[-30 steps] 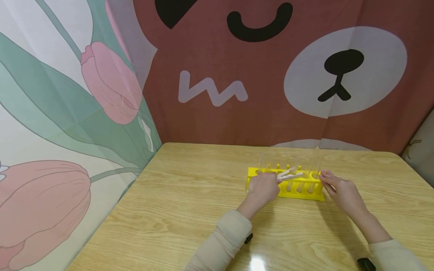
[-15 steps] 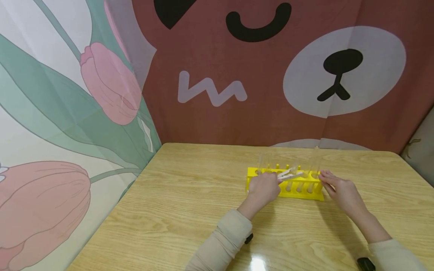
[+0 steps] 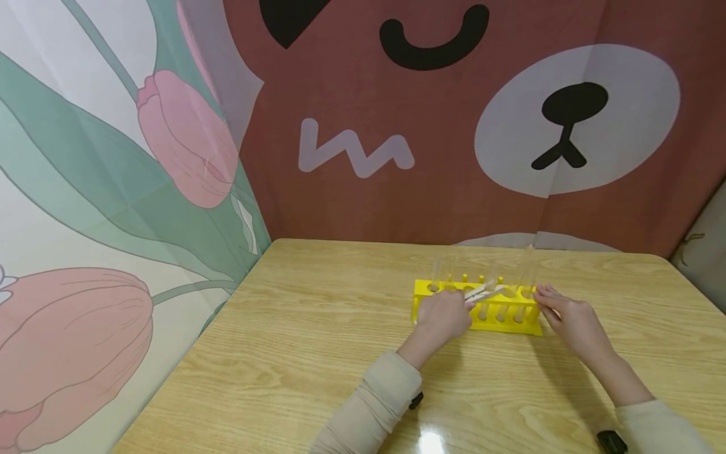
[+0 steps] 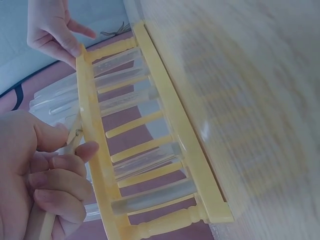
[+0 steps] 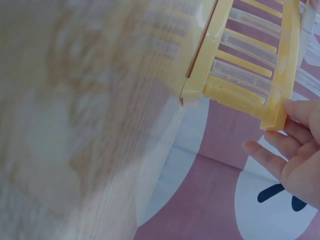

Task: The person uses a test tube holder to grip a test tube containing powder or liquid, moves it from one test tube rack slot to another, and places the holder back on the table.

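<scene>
A yellow test tube rack (image 3: 505, 326) stands upright on the table, with several clear test tubes (image 3: 529, 271) in its holes. My left hand (image 3: 445, 315) curls round a wooden test tube clamp (image 3: 482, 294) in front of the rack's left half. Its pale prongs reach right over the top bar, beside a tube; whether they touch the glass I cannot tell. In the left wrist view the fingers wrap the clamp's handle (image 4: 41, 222), near its metal spring. My right hand (image 3: 578, 325) pinches the top right end of the rack, thumb above and fingers beneath in the right wrist view.
The wood-grain table (image 3: 272, 353) stretches left, right and in front of the rack. Behind its far edge hangs a cloth (image 3: 351, 208) printed with a bear, and a flower-printed one (image 3: 113, 189) hangs at the left. Dark wrist devices (image 3: 612, 441) sit under the cuffs.
The clamp's prongs have come slightly closer together and the left hand has shifted a little. The right hand and the rack stay in place.
</scene>
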Tool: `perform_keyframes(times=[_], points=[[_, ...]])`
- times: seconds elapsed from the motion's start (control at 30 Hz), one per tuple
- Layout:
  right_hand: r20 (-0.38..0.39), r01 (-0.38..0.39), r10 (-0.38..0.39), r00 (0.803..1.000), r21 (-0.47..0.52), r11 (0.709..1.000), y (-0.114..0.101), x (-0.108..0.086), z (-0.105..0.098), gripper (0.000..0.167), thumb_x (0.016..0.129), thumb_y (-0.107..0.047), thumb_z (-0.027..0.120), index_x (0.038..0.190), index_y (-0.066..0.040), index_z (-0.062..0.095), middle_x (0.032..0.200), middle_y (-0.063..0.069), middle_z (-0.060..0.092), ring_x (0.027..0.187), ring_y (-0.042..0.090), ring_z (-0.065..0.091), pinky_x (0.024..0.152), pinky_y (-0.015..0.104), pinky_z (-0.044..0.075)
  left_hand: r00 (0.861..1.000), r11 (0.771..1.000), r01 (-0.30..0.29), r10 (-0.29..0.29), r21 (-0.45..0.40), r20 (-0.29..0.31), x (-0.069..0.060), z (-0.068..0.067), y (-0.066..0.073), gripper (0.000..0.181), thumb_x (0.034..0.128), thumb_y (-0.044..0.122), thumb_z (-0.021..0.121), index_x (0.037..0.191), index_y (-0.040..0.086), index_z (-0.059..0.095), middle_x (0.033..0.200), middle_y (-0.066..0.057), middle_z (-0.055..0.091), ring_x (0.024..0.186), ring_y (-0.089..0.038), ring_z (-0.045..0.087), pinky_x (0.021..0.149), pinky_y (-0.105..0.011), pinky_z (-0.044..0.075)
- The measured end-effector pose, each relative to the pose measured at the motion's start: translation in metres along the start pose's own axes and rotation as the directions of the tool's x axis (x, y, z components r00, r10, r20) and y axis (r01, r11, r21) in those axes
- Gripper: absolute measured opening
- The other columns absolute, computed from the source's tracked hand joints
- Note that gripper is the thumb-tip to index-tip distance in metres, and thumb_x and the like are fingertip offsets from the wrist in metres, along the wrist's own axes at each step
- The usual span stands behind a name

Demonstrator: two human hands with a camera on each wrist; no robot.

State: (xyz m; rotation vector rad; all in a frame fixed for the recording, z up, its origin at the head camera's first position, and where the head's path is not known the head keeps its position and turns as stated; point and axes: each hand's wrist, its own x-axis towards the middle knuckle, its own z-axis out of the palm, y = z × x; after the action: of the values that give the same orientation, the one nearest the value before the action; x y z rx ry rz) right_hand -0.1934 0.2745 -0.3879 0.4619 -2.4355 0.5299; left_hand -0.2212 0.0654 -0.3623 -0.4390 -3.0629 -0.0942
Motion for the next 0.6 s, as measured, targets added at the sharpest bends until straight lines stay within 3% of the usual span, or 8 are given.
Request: perform_keyframes(times=[0.6], points=[[-0.042, 0.049, -0.049, 0.998, -0.008, 0.999, -0.0019, -0.0001, -0.0014, 0.031, 0.065, 0.013, 0.069, 0.095, 0.013, 0.063, 0.1, 0.028, 0.058, 0.09, 0.042, 0.056, 0.065, 0.045, 0.045, 0.999, 0.999, -0.036, 0.036, 0.019, -0.011, 0.0003, 0.0038, -0.0015, 0.04, 0.0933, 0.046, 0.034, 0.079, 0.016, 0.056, 0.06, 0.003, 0.046, 0.046, -0.011, 0.044, 0.038, -0.028, 0.035]])
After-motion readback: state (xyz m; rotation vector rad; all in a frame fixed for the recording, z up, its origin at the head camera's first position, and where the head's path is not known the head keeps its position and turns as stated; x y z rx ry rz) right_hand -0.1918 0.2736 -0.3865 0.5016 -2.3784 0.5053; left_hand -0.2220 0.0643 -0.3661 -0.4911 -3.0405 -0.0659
